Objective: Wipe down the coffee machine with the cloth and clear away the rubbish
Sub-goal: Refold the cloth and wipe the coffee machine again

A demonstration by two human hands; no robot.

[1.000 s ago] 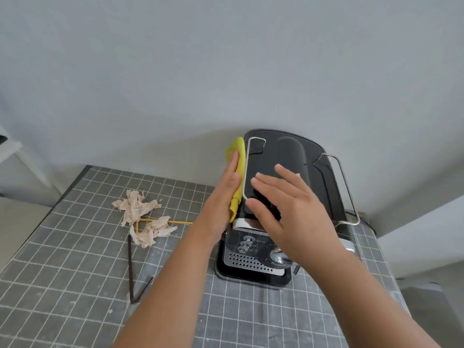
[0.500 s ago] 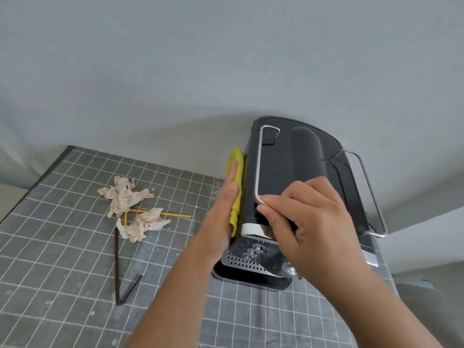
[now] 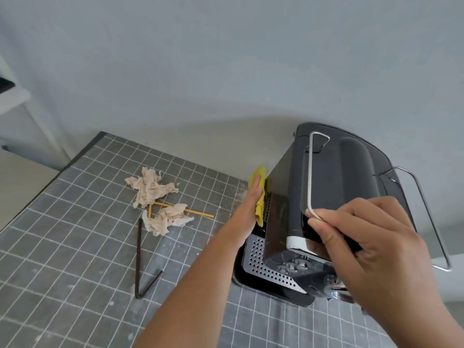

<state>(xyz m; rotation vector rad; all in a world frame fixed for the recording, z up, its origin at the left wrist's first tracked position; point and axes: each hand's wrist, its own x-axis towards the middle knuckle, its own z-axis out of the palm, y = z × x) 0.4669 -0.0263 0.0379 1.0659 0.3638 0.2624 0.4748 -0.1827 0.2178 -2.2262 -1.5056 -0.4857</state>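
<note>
My left hand (image 3: 247, 209) is flat and open, fingers together and pointing away from me, pressing the yellow cloth (image 3: 260, 197) against the left side panel of the coffee machine (image 3: 334, 197); the cloth is pinned between my palm and the panel, with its top corner poking out above my fingertips. My right hand (image 3: 371, 249) comes in from the lower right with the fingers curled, clamped over the front top edge of the machine where the wire rail (image 3: 310, 177) bends round; the thumb sits just at that bend. The black machine stands at the back right of the surface, close against the pale wall (image 3: 226, 71), its perforated drip tray (image 3: 258, 259) facing me. The surface is a grey mat with a white grid (image 3: 62, 247), speckled with light crumbs. To the left of the machine, well apart from my hands, lies the rubbish: two crumpled tissues (image 3: 150, 187), one nearer me than the other, with thin yellow sticks (image 3: 198, 212) running under them, and a dark bent straw (image 3: 138, 259) just in front. A white shelf frame (image 3: 15, 101) shows at the far left edge.
</note>
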